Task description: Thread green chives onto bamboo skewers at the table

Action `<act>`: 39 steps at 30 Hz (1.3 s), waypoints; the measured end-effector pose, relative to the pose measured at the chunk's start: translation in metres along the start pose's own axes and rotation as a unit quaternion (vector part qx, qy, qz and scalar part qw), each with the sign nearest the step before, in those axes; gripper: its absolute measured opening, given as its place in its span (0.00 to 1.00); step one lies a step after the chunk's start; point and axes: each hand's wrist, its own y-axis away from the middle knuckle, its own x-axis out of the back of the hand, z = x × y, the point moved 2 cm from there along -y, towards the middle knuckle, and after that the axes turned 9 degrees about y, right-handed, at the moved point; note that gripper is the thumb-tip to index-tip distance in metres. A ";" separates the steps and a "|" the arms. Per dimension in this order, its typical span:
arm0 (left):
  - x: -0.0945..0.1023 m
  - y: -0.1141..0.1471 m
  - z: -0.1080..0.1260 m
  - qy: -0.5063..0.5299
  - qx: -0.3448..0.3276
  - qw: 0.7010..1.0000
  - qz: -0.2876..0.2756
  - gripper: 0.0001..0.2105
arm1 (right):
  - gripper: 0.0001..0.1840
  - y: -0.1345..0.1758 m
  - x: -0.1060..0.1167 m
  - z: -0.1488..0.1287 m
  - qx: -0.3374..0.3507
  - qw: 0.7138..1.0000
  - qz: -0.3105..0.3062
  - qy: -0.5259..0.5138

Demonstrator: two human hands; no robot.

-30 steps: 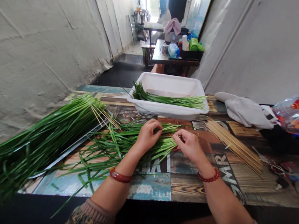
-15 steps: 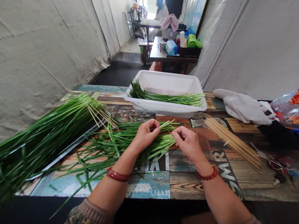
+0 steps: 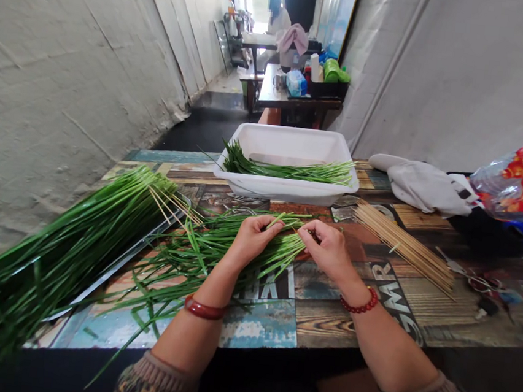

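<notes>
My left hand (image 3: 257,236) is closed in a pinch on the pale stem end of a garlic chive, above a loose heap of garlic chives (image 3: 211,240) on the table. Just right of it, my right hand (image 3: 326,242) pinches with thumb and forefinger over the heap's pale stem ends. What lies in that pinch is too small to make out. Bamboo skewers (image 3: 404,247) lie bunched to the right of my right hand. Behind both hands stands a white plastic tub (image 3: 285,189) with more garlic chives (image 3: 291,171) in it.
At the left, a large pile of garlic chives (image 3: 77,234) lies on a metal tray (image 3: 109,280), with several skewers across its end. Scissors (image 3: 466,274), keys (image 3: 484,310), a grey-white cap (image 3: 424,184) and a plastic bag (image 3: 517,180) are at right. A person sits far back.
My left hand's fingers have closed further and flattened around the stem. The right hand stays in nearly the same pinch. The whole view has shifted slightly.
</notes>
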 end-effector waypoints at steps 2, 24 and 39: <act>0.001 0.000 0.001 -0.024 -0.009 1.000 -0.010 0.16 | 0.10 -0.001 0.001 -0.001 0.008 1.000 0.002 0.003; -0.005 0.001 0.003 -0.031 -0.021 0.999 -0.004 0.13 | 0.09 0.000 0.005 -0.010 0.075 0.997 0.011 -0.010; -0.006 0.004 0.010 0.068 0.034 0.997 -0.008 0.11 | 0.11 0.002 0.001 -0.009 -0.011 0.994 -0.052 -0.094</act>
